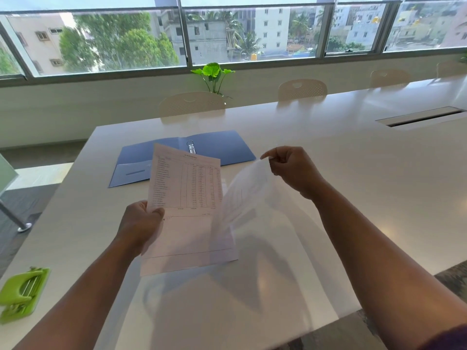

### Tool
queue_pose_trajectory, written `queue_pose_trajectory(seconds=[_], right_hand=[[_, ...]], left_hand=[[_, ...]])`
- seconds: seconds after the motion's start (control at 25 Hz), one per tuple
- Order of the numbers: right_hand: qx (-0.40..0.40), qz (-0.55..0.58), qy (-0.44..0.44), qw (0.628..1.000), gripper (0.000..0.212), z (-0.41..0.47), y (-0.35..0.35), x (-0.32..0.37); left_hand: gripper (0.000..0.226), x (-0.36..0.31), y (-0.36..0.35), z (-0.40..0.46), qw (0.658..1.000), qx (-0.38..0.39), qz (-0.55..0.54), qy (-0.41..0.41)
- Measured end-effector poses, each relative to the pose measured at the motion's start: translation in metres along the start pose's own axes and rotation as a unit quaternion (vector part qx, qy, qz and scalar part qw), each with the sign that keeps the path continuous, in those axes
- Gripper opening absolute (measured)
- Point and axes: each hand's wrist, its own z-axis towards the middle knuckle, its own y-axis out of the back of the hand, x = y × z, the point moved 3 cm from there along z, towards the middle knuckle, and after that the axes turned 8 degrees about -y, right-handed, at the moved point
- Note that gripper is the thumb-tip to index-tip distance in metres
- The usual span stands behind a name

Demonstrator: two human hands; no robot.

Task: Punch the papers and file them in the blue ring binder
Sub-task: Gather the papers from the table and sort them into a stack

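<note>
Your left hand (140,222) grips the printed papers (185,198) upright; your right hand (290,170) pinches 1 blurred sheet (246,190) peeling away.

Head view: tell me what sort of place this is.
Probably an office meeting room: a long white conference table with a recessed cable box, a row of matching chairs along its far side, and wide windows overlooking city buildings.

Printed papers (187,198) aloft, blue binder (217,147) open, green punch (21,294) apparently idle.
</note>
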Motion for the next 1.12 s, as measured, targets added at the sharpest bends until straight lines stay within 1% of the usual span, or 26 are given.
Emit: queue_pose_trajectory(seconds=[0.04,0.12,0.24,0.36,0.52,0.64,0.72,0.8,0.96,1.12], right_hand=[[-0.009,-0.036,0.020,0.999,0.006,0.002,-0.002,0.004],[-0.044,-0.112,0.055,0.991,0.015,0.004,-0.003,0.013],[-0.103,-0.192,0.085,0.972,0.020,0.003,-0.004,0.029],[-0.114,-0.191,0.085,0.971,0.021,0.003,-0.006,0.037],[-0.085,-0.173,0.047,0.980,0.027,0.002,-0.012,0.037],[-0.107,-0.175,0.044,0.978,0.030,0.002,-0.015,0.035],[-0.141,-0.189,0.072,0.969,0.031,0.001,-0.016,0.039],[-0.153,-0.204,0.122,0.959,0.030,-0.002,-0.023,0.046],[-0.125,-0.234,0.213,0.940,0.032,-0.019,-0.055,0.065],[-0.094,-0.284,0.256,0.919,0.031,-0.037,-0.100,0.069]], left_hand=[[0.024,0.000,0.001,0.000,1.000,-0.002,-0.004,-0.001],[0.024,0.001,0.005,-0.001,1.000,-0.006,-0.012,-0.004],[0.026,0.002,0.009,-0.002,1.000,-0.016,-0.021,-0.003],[0.028,0.002,0.011,-0.002,0.999,-0.022,-0.032,0.007],[0.024,-0.001,0.012,-0.004,0.998,-0.021,-0.055,0.019],[0.022,-0.004,0.011,-0.005,0.998,-0.031,-0.063,0.000],[0.020,-0.007,0.008,-0.007,0.997,-0.047,-0.066,-0.011],[0.018,-0.012,0.001,-0.010,0.996,-0.057,-0.068,-0.025],[0.017,-0.024,-0.018,-0.019,0.992,-0.049,-0.099,-0.058],[0.021,-0.040,-0.031,-0.027,0.989,-0.029,-0.128,-0.073]])
